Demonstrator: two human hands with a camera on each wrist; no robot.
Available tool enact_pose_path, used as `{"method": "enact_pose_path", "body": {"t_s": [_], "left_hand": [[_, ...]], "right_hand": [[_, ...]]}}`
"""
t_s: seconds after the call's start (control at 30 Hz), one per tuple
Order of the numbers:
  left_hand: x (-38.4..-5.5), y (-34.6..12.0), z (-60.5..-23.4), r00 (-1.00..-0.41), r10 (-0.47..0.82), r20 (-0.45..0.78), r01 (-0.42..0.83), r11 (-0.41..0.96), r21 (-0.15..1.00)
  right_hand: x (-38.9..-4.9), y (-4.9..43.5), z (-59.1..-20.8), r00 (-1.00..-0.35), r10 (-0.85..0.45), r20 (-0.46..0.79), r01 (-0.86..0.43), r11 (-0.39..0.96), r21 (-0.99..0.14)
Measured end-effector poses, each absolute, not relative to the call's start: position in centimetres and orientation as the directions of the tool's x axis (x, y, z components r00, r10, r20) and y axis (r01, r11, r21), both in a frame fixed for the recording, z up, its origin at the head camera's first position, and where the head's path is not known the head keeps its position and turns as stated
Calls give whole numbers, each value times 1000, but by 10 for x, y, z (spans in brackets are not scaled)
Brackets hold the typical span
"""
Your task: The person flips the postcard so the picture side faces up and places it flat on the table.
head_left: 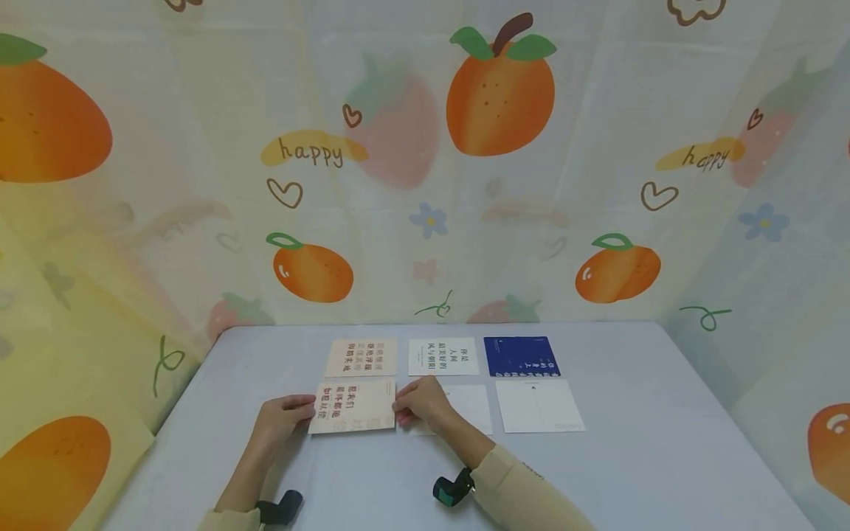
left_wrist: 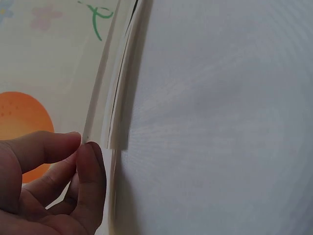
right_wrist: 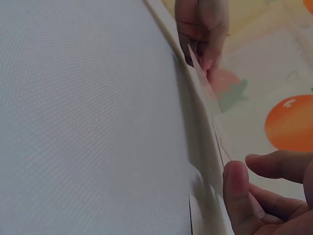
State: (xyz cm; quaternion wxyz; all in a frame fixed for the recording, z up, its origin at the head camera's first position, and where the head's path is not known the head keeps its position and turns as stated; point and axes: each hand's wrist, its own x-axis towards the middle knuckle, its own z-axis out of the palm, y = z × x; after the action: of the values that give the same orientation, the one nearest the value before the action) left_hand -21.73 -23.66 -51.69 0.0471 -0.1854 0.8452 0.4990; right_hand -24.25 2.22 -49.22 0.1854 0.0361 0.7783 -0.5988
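Note:
A pale pink postcard [head_left: 352, 405] with dark red Chinese characters is at the front left of a two-row layout, lifted slightly off the table. My left hand [head_left: 282, 420] pinches its left edge. At its right edge, my right hand [head_left: 425, 402] holds it between thumb and fingers, partly covering a white card [head_left: 468, 409] beyond. In the left wrist view the thumb and index finger of the left hand [left_wrist: 54, 181] meet at the card's thin edge. Both hands appear in the right wrist view, the right hand [right_wrist: 269, 196] near and the left hand [right_wrist: 203, 29] far.
Behind lie a cream card [head_left: 361, 358], a white card with dark characters [head_left: 443, 357] and a dark blue card [head_left: 522, 356]. A plain white card [head_left: 541, 405] lies front right. The white-covered table [head_left: 664, 457] meets a fruit-printed curtain [head_left: 465, 280] at the back.

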Motion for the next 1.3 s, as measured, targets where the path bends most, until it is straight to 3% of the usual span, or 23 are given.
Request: {"method": "enact_pose_path", "body": {"t_s": [0.53, 0.83, 1.3], "left_hand": [[-214, -237, -513, -927, -256, -274, -369, 495, 786], [-215, -234, -506, -932, -264, -248, -356, 543, 761], [-232, -201, -481, -961, -131, -242, -275, 391, 878]], "right_hand": [[-242, 21, -497, -906, -219, -363, 287, 313, -905], [-238, 25, -491, -922, -223, -318, 243, 307, -920], [-237, 68, -476, -942, -186, -278, 221, 278, -935]]}}
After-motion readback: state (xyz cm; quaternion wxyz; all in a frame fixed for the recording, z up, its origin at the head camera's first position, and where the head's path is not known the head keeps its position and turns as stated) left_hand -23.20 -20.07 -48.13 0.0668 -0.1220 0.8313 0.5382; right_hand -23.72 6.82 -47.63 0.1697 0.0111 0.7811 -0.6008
